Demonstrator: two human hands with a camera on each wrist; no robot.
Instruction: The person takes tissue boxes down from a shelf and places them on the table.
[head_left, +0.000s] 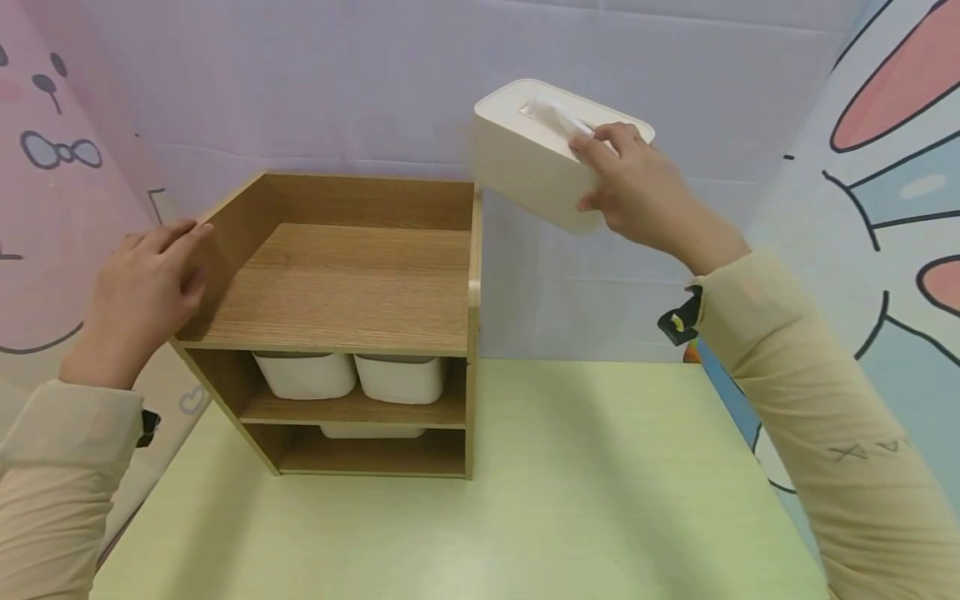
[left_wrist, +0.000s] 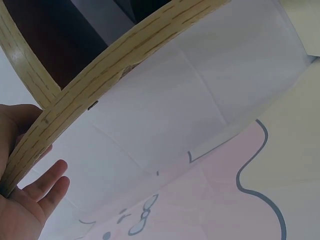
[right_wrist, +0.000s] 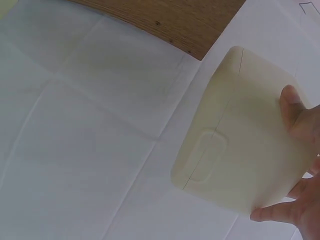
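Observation:
A white tissue box [head_left: 536, 171], a tissue poking from its top slot, is in the air right of the wooden desk shelf [head_left: 360, 275]. My right hand [head_left: 637, 187] grips the box by its right end, fingers over the top and thumb on the near side. In the right wrist view, the box's underside and side [right_wrist: 240, 135] show, tilted, with the hand [right_wrist: 302, 165] at its edge. My left hand [head_left: 150, 283] holds the shelf's left side panel. The left wrist view has the panel's wooden edge [left_wrist: 100, 80] running between thumb and fingers of that hand [left_wrist: 30, 200].
Two white bins [head_left: 303, 375] sit in the shelf's middle level, and part of another white bin [head_left: 372, 431] shows below. The shelf stands on a pale green table [head_left: 600, 483]. A light cloth backdrop [head_left: 337, 83] hangs behind, with cartoon prints on both sides.

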